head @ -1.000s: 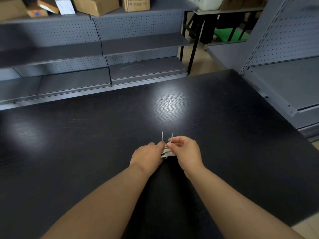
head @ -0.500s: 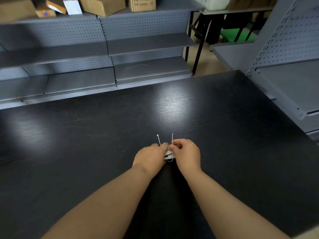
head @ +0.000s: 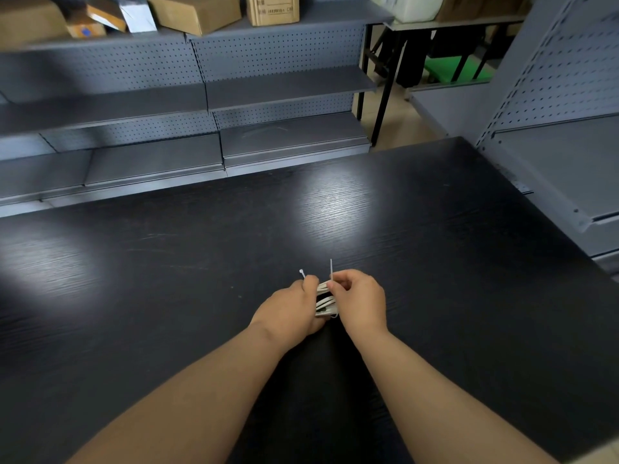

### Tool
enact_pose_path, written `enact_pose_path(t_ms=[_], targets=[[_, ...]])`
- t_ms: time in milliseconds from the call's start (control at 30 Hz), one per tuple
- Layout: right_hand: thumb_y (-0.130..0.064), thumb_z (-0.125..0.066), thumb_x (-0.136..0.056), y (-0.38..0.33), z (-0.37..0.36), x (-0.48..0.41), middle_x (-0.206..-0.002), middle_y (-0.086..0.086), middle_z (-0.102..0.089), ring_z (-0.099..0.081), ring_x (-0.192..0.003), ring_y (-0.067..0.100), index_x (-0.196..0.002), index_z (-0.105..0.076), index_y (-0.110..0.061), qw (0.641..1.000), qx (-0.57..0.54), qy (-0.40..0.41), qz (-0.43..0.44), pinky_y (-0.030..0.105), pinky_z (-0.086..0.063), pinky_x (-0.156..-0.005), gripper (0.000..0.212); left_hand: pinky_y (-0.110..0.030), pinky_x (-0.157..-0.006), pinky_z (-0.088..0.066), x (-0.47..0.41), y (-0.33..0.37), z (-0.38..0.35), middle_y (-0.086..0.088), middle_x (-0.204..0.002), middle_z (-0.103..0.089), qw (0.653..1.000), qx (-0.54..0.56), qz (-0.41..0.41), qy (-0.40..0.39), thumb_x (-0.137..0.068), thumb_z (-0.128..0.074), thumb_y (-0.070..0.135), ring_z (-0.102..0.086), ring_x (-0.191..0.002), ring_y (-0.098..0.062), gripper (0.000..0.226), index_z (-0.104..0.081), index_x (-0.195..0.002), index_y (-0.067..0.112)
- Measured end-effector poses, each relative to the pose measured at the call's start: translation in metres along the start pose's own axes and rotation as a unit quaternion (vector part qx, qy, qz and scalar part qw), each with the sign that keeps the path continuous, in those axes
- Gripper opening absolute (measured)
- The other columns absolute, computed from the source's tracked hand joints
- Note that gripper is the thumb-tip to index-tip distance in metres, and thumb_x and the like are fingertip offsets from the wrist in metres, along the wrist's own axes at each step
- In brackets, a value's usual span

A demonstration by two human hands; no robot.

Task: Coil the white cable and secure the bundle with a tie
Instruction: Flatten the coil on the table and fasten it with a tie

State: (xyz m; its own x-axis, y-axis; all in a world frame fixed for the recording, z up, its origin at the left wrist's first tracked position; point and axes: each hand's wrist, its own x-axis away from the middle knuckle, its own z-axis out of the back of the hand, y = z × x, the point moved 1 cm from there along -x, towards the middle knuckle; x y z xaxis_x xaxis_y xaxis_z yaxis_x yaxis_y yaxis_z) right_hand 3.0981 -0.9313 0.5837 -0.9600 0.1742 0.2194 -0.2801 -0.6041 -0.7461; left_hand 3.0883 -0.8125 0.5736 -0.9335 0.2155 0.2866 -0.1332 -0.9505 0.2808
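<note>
Coiled white cable (head: 325,300) bunched between your hands. Your left hand (head: 289,308) curls round coil, tie (head: 331,271) head poking above; right hand (head: 360,301) pinches upright tail.

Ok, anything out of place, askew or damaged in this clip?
A cardboard box on the top shelf sits tilted. Otherwise nothing: the left hand and right hand hold the tie ends, not yet joined, around the white cable.
</note>
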Motion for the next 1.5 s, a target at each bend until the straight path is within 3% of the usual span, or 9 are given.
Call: enact_pose_path(t_ms=[300,533,733,867,1000,1100,1267,1400,1500], targets=[[-0.019,-0.06,-0.091,-0.003,0.002,0.003,-0.11,0.0,-0.067,-0.06,-0.095,0.007,-0.113,-0.065,-0.015,1.0,0.0,0.0,-0.001,0.015,-0.039,-0.075,0.024,-0.037,-0.077,-0.053,0.006,-0.002,-0.004,-0.008,-0.126,-0.037,0.998,-0.036,-0.034,0.049,-0.088,-0.051,0.052,-0.06,-0.092,-0.025,0.057,-0.035,-0.129,0.015],[-0.018,-0.06,-0.09,-0.001,-0.001,0.003,-0.107,0.0,-0.068,-0.058,-0.09,0.006,-0.111,-0.067,-0.015,1.0,-0.004,0.003,0.003,0.015,-0.04,-0.075,0.022,-0.034,-0.085,-0.047,0.005,-0.003,-0.01,-0.007,-0.139,-0.033,0.998,-0.03,-0.019,0.046,-0.086,-0.048,0.059,-0.055,-0.109,-0.025,0.077,-0.021,-0.143,0.014],[-0.019,-0.06,-0.09,0.001,-0.001,0.0,-0.107,0.0,-0.067,-0.056,-0.088,0.006,-0.112,-0.067,-0.016,1.0,0.012,-0.014,0.016,0.015,-0.038,-0.074,0.023,-0.031,-0.08,-0.048,0.007,0.0,-0.012,-0.002,-0.122,-0.045,0.995,-0.063,-0.008,0.077,-0.089,-0.043,0.057,-0.055,-0.1,-0.02,0.056,-0.039,-0.128,0.017],[-0.018,-0.059,-0.091,0.002,0.001,-0.002,-0.112,0.001,-0.065,-0.057,-0.094,0.007,-0.117,-0.066,-0.017,0.998,0.036,-0.041,0.031,0.014,-0.037,-0.079,0.027,-0.03,-0.078,-0.05,0.007,0.0,-0.02,-0.002,-0.111,-0.053,0.986,-0.099,-0.017,0.131,-0.087,-0.037,0.06,-0.053,-0.101,-0.019,0.055,-0.05,-0.117,0.015],[-0.019,-0.058,-0.092,0.002,0.002,-0.002,-0.113,0.002,-0.064,-0.058,-0.1,0.011,-0.117,-0.065,-0.017,0.997,0.05,-0.048,0.034,0.014,-0.036,-0.079,0.027,-0.024,-0.053,-0.049,0.006,0.0,-0.025,0.003,-0.077,-0.06,0.976,-0.12,-0.027,0.18,-0.069,-0.052,0.062,-0.058,-0.069,-0.015,0.047,-0.065,-0.083,0.019],[-0.019,-0.057,-0.092,0.002,0.001,0.0,-0.114,0.001,-0.062,-0.058,-0.101,0.011,-0.118,-0.064,-0.018,0.997,0.058,-0.04,0.038,0.014,-0.036,-0.079,0.027,-0.028,-0.056,-0.048,0.008,0.002,-0.026,0.004,-0.073,-0.059,0.973,-0.126,-0.014,0.194,-0.075,-0.038,0.063,-0.058,-0.066,-0.015,0.049,-0.064,-0.078,0.021],[-0.02,-0.056,-0.093,0.002,0.0,0.003,-0.114,0.0,-0.061,-0.057,-0.101,0.01,-0.12,-0.063,-0.019,0.996,0.07,-0.031,0.04,0.013,-0.035,-0.079,0.028,-0.027,-0.061,-0.049,0.014,0.004,-0.02,0.005,-0.079,-0.059,0.981,-0.113,0.005,0.155,-0.075,-0.034,0.064,-0.059,-0.07,-0.013,0.054,-0.065,-0.087,0.022],[-0.021,-0.055,-0.093,0.002,0.0,0.004,-0.114,-0.001,-0.061,-0.057,-0.101,0.009,-0.12,-0.063,-0.02,0.995,0.081,-0.03,0.045,0.014,-0.035,-0.078,0.027,-0.031,-0.091,-0.038,0.018,0.007,-0.018,0.0,-0.116,-0.05,0.99,-0.083,0.014,0.116,-0.08,-0.018,0.062,-0.048,-0.107,-0.018,0.067,-0.046,-0.124,0.02],[-0.022,-0.055,-0.093,0.003,-0.001,0.002,-0.113,0.0,-0.062,-0.057,-0.101,0.01,-0.119,-0.063,-0.019,0.995,0.081,-0.034,0.045,0.014,-0.034,-0.079,0.027,-0.03,-0.096,-0.032,0.019,0.007,-0.015,0.0,-0.124,-0.044,0.989,-0.088,0.018,0.113,-0.078,-0.017,0.062,-0.042,-0.114,-0.018,0.07,-0.037,-0.131,0.021]])
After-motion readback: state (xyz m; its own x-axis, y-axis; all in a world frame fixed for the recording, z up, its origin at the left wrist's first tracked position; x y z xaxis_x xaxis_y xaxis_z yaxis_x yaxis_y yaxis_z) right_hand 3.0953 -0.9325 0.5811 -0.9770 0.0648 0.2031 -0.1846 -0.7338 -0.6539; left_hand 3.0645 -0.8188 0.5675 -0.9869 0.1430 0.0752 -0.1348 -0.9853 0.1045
